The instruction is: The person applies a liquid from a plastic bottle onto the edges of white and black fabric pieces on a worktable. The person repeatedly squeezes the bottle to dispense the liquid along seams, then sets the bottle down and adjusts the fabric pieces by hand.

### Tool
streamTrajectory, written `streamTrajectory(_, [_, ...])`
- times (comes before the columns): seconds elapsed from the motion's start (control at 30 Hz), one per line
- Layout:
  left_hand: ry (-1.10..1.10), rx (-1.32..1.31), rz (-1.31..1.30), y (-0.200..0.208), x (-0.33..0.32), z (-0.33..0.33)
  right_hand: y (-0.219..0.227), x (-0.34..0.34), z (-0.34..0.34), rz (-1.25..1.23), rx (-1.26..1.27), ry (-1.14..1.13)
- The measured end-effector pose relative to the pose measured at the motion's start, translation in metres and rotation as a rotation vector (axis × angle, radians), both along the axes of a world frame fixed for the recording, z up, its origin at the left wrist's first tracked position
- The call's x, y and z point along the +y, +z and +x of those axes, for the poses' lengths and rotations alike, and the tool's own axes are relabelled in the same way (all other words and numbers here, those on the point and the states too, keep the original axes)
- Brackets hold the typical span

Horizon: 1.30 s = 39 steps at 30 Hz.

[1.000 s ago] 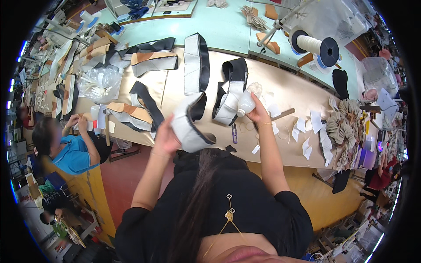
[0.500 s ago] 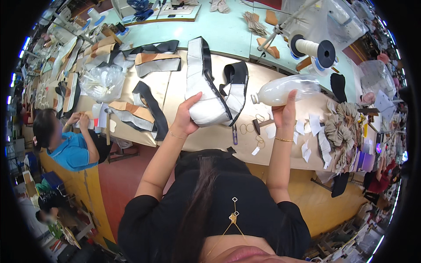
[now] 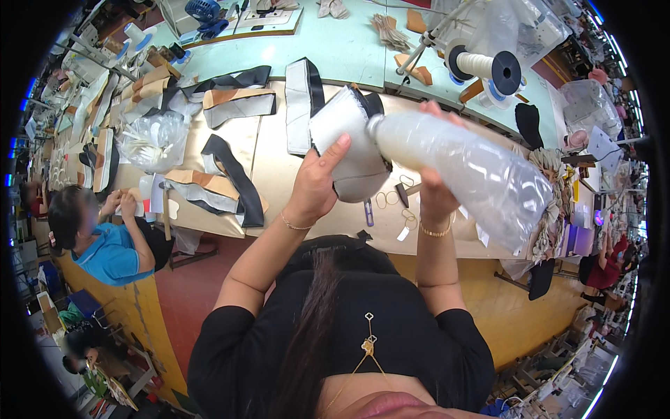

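Overhead, left hand [image 3: 315, 187] pinches padded grey piece [image 3: 352, 146], right hand [image 3: 434, 192] crinkly plastic bag [image 3: 474, 174]

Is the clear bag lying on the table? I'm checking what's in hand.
No, the right hand holds the clear bag up in the air, beside the white piece.

Thread spool [image 3: 488, 68] on workbench [image 3: 279, 174]; plastic bag [image 3: 153, 140]; seated co-worker [image 3: 105, 244], perhaps sorting

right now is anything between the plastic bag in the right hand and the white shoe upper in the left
Nothing visible. The right hand holds the clear plastic bag with its narrow end right at the white shoe upper, which the left hand grips; no other object lies between them.
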<state>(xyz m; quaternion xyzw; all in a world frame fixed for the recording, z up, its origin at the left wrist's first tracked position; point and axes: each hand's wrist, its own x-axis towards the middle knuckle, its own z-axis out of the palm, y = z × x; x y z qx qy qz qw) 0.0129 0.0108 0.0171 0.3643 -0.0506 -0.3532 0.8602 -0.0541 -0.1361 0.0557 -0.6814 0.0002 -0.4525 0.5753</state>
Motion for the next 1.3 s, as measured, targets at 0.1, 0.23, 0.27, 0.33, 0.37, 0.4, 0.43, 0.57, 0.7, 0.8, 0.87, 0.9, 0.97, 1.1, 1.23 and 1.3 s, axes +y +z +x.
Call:
streamTrajectory(0.1, [-0.018,0.001,0.027,0.004,0.004,-0.004,0.002,-0.007,0.007,0.134,-0.065,-0.148])
streamTrajectory(0.23, [-0.087,0.001,0.047,0.004,0.005,-0.007,0.008,-0.009,0.008,-0.145,-0.170,0.210])
streamTrajectory(0.27, [-0.085,0.000,0.035,0.004,0.005,-0.006,0.011,-0.011,0.011,-0.033,-0.133,0.048])
streamTrajectory(0.33, [-0.079,0.006,0.031,0.003,0.005,-0.006,0.015,-0.012,0.014,0.068,-0.125,-0.215])
streamTrajectory(0.37, [-0.103,-0.040,0.032,0.003,0.005,-0.006,0.018,-0.014,0.013,0.201,-0.113,-0.196])
streamTrajectory(0.4, [-0.098,-0.063,0.064,0.002,0.006,-0.007,0.019,-0.013,0.014,0.170,-0.176,-0.032])
streamTrajectory(0.43, [-0.106,-0.087,0.092,0.002,0.006,-0.008,0.020,-0.014,0.013,0.194,-0.241,0.102])
streamTrajectory(0.57, [-0.198,-0.185,0.165,0.003,0.006,-0.010,0.019,-0.019,0.016,0.114,-0.118,-0.087])
streamTrajectory(0.7, [-0.201,-0.256,0.210,0.003,0.006,-0.011,0.015,-0.023,0.019,0.198,-0.248,0.069])
streamTrajectory(0.8, [-0.225,-0.305,0.262,0.003,0.008,-0.007,0.015,-0.025,0.016,0.057,-0.246,-0.138])
streamTrajectory(0.87, [-0.221,-0.309,0.267,0.002,0.008,-0.005,0.016,-0.028,0.013,0.195,-0.150,-0.326])
streamTrajectory(0.9, [-0.210,-0.290,0.257,0.002,0.008,-0.005,0.016,-0.028,0.011,0.388,-0.290,-0.052])
streamTrajectory(0.97, [-0.205,-0.298,0.278,0.001,0.006,-0.006,0.013,-0.027,0.008,0.242,-0.233,-0.063])
streamTrajectory(1.1, [-0.200,-0.496,0.339,0.001,-0.001,-0.009,0.003,-0.017,0.013,0.161,-0.117,-0.172])
streamTrajectory(1.23, [-0.248,-0.385,0.187,0.004,0.004,-0.002,0.001,-0.010,0.014,0.125,-0.074,-0.035])
streamTrajectory(1.3, [-0.353,-0.068,-0.100,0.008,0.008,0.004,0.004,-0.007,0.014,0.156,-0.042,-0.043])
